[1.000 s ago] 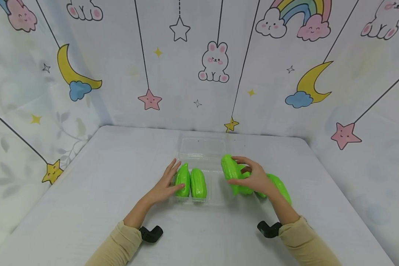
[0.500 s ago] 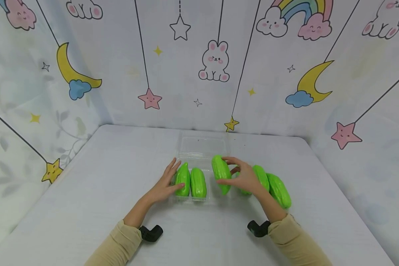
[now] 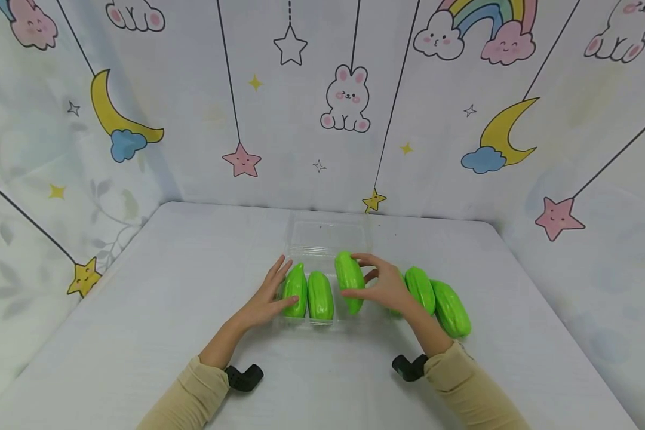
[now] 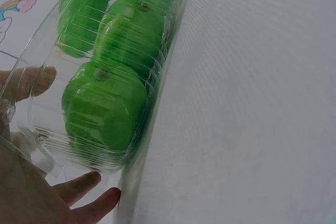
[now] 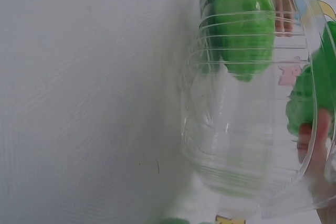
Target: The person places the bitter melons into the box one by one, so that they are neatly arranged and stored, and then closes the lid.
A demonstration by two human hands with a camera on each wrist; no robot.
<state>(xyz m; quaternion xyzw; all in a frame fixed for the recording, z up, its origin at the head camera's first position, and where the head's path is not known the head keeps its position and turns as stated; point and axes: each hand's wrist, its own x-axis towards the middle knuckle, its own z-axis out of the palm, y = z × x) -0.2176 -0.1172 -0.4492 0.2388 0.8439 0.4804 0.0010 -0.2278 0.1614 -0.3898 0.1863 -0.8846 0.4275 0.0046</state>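
My right hand (image 3: 385, 288) grips a bright green, ridged bitter melon (image 3: 348, 279), thumb on the near side and fingers round the far side. The melon is tilted over the right part of a clear plastic box (image 3: 328, 261). Two more bitter melons (image 3: 294, 294) (image 3: 321, 297) lie side by side in the box's left part. At the left end, my left hand (image 3: 260, 303) touches the box with fingers spread and fairly straight, its thumb reaching over the rim. Through the box wall the left wrist view shows the ends of the bitter melons (image 4: 105, 108). The right wrist view shows the held bitter melon (image 5: 310, 95) above the rim.
Several further bitter melons (image 3: 450, 307) lie on the white table (image 3: 204, 251) to the right, one mostly hidden behind my right hand. The box's clear lid (image 3: 328, 234) lies folded back behind it. A printed curtain (image 3: 301, 119) stands along the table's back edge.
My right hand has carried its bitter melon leftward over the box, uncovering the melons on the right. My left hand and the two melons in the box have stayed put.
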